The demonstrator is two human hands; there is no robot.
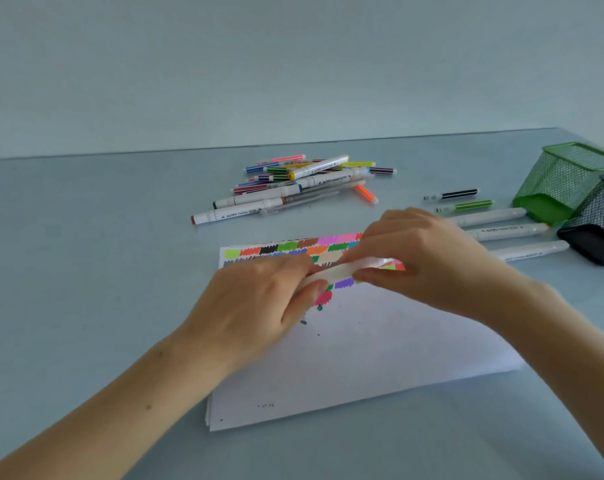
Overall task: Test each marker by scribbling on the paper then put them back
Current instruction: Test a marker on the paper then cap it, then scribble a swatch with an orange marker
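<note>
A white marker [349, 269] lies level between both hands, just above the paper [369, 348]. My left hand [259, 299] grips its left end, and my right hand [421, 258] pinches its right part with thumb and fingers. The marker's ends are hidden by the hands. Rows of coloured scribble patches [279, 249] fill the far strip of the paper. A pile of several markers [293, 183] lies on the table behind the paper.
Several loose markers [490, 216] lie at the right, between the paper and two tipped mesh holders, a green one [563, 181] and a black one [598, 223]. The paper is a thin stack on a pale blue table [86, 237].
</note>
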